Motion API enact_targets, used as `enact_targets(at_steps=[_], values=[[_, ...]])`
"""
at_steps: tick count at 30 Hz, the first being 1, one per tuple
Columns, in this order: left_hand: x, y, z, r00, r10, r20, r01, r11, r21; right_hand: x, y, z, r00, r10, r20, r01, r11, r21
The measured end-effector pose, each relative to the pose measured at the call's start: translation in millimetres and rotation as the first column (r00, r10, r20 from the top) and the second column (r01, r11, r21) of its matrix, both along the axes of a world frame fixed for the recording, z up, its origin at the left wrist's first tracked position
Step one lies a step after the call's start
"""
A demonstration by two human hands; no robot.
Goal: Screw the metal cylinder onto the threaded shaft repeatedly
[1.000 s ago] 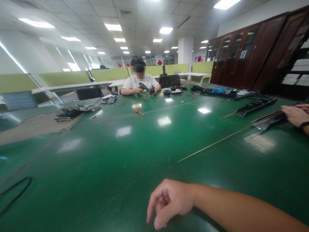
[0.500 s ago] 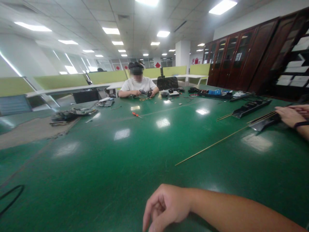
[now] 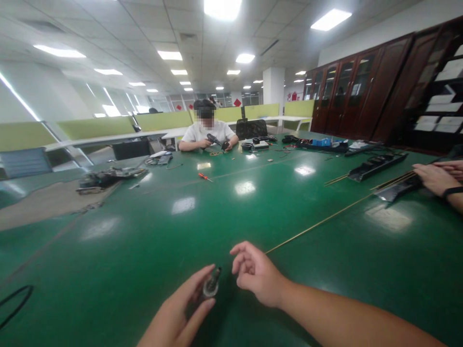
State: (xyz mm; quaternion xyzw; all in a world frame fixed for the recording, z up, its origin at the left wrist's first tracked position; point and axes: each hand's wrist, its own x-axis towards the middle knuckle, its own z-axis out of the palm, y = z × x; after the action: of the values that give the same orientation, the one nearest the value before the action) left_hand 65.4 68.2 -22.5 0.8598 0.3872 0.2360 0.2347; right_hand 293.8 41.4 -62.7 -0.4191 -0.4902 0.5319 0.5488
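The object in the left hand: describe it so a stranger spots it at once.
Start at the big green table, near side. The left hand there holds the object between thumb and fingers. It is silvery and round with a short dark tip, unlike the thin golden rod beyond the right hand.

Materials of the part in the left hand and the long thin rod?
Held part: possibly metal, grey with a dark tip; pale glints suggest it, but blur leaves it open.
Long thin rod: likely brass or brass-coloured metal; even yellow-gold colour.
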Motion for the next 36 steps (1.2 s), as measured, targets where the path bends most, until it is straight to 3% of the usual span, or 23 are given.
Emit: enact_targets(at_steps=[5,12,17,21,26,36], values=[[32,20,-6.6,0.994,-0.026,0.102,0.046,0.979,-0.201,-4,-1,-4.8,0.979,-0.053,0.198,0.046,0.998,0.040],[19,18,-15.8,0.975,-0.084,0.207,0.140,0.952,-0.271,-5,-3,-3.9,0.957,-0.050,0.287,0.041,0.999,0.036],[22,16,-23.1,0.973,-0.016,0.231,0.096,0.936,-0.338,-7,-3,-4.7,0.960,-0.044,0.277,0.059,0.997,-0.045],[25,10,-21.5,0.973,-0.023,0.232,0.103,0.935,-0.339,-7,-5,-0.8,0.944,-0.080,0.320,0.101,0.994,-0.050],[30,5,-12.6,0.976,-0.016,0.219,0.090,0.939,-0.333,-2,-7,4.5,0.970,-0.022,0.244,0.050,0.993,-0.109],[30,2,-9.0,0.983,-0.060,0.175,0.113,0.944,-0.309,-2,-9,3.5,0.967,0.012,0.255,-0.001,0.999,-0.041]])
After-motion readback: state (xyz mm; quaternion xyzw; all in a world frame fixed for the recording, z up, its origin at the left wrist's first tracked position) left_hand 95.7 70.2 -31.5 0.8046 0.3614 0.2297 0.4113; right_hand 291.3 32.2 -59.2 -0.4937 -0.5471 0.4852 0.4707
